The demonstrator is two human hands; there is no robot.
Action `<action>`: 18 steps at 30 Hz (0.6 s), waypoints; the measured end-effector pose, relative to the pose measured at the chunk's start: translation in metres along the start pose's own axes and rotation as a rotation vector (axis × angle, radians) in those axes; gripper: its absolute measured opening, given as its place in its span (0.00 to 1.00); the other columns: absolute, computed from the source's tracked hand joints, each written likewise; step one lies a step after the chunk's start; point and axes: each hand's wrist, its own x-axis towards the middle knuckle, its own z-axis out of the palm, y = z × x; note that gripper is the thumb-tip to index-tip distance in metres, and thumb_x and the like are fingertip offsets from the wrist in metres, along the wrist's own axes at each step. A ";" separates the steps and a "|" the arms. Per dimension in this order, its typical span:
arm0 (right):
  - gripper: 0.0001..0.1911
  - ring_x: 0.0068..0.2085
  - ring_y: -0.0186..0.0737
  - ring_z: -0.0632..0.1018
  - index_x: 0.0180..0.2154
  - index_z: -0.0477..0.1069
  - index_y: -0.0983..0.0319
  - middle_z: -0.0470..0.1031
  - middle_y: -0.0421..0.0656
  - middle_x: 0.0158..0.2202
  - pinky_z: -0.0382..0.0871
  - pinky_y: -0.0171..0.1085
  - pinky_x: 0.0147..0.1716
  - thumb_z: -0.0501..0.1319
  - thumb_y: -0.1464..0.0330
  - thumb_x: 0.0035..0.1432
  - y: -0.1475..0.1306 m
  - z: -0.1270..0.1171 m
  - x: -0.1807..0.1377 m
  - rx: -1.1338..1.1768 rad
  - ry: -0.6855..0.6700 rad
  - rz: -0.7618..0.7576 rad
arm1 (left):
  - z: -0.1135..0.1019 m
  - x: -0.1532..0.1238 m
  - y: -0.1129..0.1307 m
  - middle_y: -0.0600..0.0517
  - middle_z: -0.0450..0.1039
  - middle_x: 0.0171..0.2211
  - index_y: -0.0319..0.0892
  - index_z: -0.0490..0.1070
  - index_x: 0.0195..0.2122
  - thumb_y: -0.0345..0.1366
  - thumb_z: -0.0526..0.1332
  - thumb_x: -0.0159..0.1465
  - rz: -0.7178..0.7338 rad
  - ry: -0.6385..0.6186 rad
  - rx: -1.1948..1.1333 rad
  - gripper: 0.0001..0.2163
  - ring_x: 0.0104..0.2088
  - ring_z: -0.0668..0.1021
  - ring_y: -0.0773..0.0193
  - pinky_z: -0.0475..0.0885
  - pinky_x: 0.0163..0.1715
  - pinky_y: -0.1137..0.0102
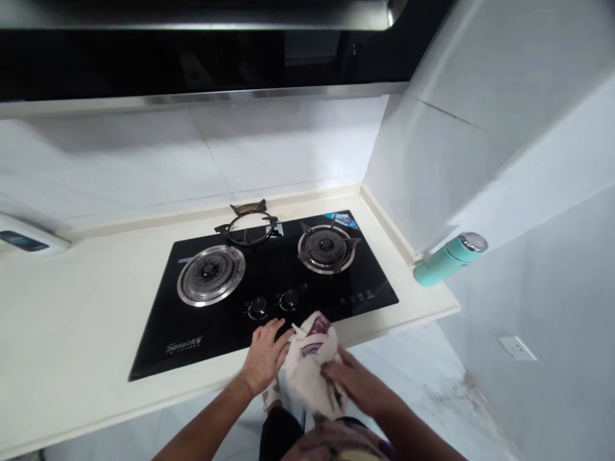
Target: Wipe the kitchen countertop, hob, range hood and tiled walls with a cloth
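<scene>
A white cloth (307, 368) with dark red print hangs over the front edge of the black glass gas hob (225, 320). My left hand (264, 355) rests on the hob's front edge with its fingers against the cloth. At the cloth's lower right side, my right hand (353, 381) pinches the fabric. The left burner (211, 274) has no pan support; the loose support (247, 227) lies behind it. The right burner (327, 246) carries its support. Two knobs (273, 303) sit just beyond the cloth.
The hob is set in a cream counter (77, 333) under a dark range hood (192, 51). A teal bottle (449, 258) lies at the counter's right end by the wall. A white device (26, 238) sits at far left. A wall socket (516, 347) is low at right.
</scene>
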 end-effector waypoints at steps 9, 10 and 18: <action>0.32 0.67 0.72 0.61 0.65 0.67 0.53 0.53 0.54 0.70 0.62 0.71 0.59 0.54 0.50 0.63 0.026 -0.132 0.045 -0.990 0.907 -0.136 | -0.007 0.001 -0.001 0.45 0.72 0.59 0.50 0.73 0.61 0.32 0.56 0.71 0.066 0.084 0.111 0.19 0.61 0.71 0.52 0.68 0.56 0.58; 0.31 0.67 0.76 0.60 0.64 0.67 0.53 0.52 0.53 0.72 0.62 0.74 0.57 0.53 0.49 0.64 0.037 -0.135 0.055 -1.072 0.930 -0.116 | -0.008 0.001 -0.002 0.46 0.72 0.59 0.51 0.73 0.61 0.32 0.57 0.70 0.075 0.092 0.126 0.19 0.61 0.71 0.53 0.68 0.56 0.59; 0.25 0.67 0.58 0.65 0.62 0.71 0.59 0.60 0.54 0.69 0.63 0.56 0.64 0.51 0.66 0.67 0.005 -0.198 0.161 -1.367 0.811 -0.211 | -0.006 0.001 -0.007 0.47 0.75 0.57 0.52 0.75 0.57 0.32 0.58 0.66 0.121 0.145 0.264 0.20 0.57 0.74 0.53 0.69 0.53 0.60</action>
